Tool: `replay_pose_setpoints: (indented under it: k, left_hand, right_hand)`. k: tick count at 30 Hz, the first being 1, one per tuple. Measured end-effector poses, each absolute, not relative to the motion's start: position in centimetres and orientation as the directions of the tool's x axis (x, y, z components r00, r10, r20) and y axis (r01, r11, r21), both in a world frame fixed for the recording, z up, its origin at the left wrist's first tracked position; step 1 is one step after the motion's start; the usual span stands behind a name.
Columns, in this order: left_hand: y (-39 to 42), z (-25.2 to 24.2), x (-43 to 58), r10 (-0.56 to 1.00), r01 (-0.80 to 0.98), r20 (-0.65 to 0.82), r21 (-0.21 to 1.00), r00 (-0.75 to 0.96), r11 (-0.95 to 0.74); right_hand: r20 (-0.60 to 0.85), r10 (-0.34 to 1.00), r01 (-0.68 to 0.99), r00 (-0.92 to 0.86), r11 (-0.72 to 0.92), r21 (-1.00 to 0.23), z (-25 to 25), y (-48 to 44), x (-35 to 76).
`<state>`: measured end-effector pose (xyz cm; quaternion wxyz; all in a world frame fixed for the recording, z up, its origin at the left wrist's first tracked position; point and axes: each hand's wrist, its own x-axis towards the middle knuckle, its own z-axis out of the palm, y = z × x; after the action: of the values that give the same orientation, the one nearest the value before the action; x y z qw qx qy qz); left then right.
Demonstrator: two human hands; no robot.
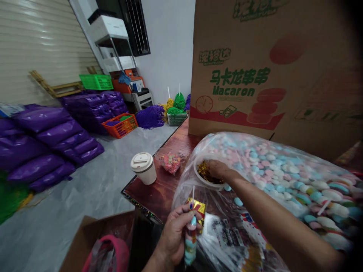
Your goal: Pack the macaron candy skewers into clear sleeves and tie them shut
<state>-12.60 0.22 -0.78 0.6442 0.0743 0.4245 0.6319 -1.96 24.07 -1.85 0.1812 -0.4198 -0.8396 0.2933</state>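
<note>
My left hand [174,230] is closed around the top of a clear-wrapped candy skewer [190,249], its pastel pieces hanging below the fingers. A white stick [193,192] points up out of the grip. Just behind these fingers lies a gold and red packet [200,207]. My right hand [217,170] reaches into a white round bowl [196,172], among shiny gold twist ties [203,170]; its fingertips are hidden there. Under my right forearm spreads a big clear bag of pastel candies [265,160], pink, white and blue. A few loose blue ones [238,201] lie near the bowl.
A large Macaron carton [241,79] stands behind the candy bag. Left of the bowl are a small bag of red candies [171,162] and a lidded white cup [146,172] by the table edge. An open carton [76,241] sits below. Purple sacks [51,139] line the floor.
</note>
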Motion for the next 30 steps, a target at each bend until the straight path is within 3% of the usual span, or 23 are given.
replay_pose_setpoints:
  k: [3, 7, 14, 19, 21, 24, 30]
  left_hand:
    - [0.8, -0.5, -13.0, 0.88, -0.734, -0.443, 0.654, -0.173, 0.185]
    - [2.2, -0.2, -12.5, 0.869, -0.757, -0.468, 0.622, -0.157, 0.199]
    - [3.5, 0.1, -11.7, 0.89, -0.746, -0.422, 0.646, -0.171, 0.163]
    - [4.1, 0.9, -10.8, 0.908, -0.72, -0.382, 0.678, -0.17, 0.15]
    - [4.3, 1.2, -10.1, 0.913, -0.695, -0.372, 0.701, -0.168, 0.158]
    - [4.3, 1.5, -8.5, 0.91, -0.649, -0.393, 0.728, -0.13, 0.221]
    - [2.6, 1.2, -5.5, 0.939, -0.38, -0.33, 0.884, -0.096, 0.272]
  right_hand:
    - [-0.137, 0.81, 0.718, -0.57, 0.41, -0.562, -0.6, 25.2, -1.5]
    - [-0.267, 0.823, 0.804, -0.501, 0.329, -0.495, 1.2, 24.9, -0.2]
    - [-0.191, 0.872, 0.816, -0.451, 0.316, -0.484, 2.6, 23.0, 1.2]
    - [-0.11, 0.798, 0.653, -0.593, 0.396, -0.646, 4.0, 15.8, 3.1]
    - [0.035, 0.751, 0.462, -0.66, 0.442, -0.769, 4.2, 11.5, 4.1]
    - [0.166, 0.782, 0.246, -0.601, 0.378, -0.892, 3.7, 6.6, 5.1]
    - [0.13, 0.841, 0.133, -0.525, 0.233, -0.963, 1.0, 4.7, 7.0]
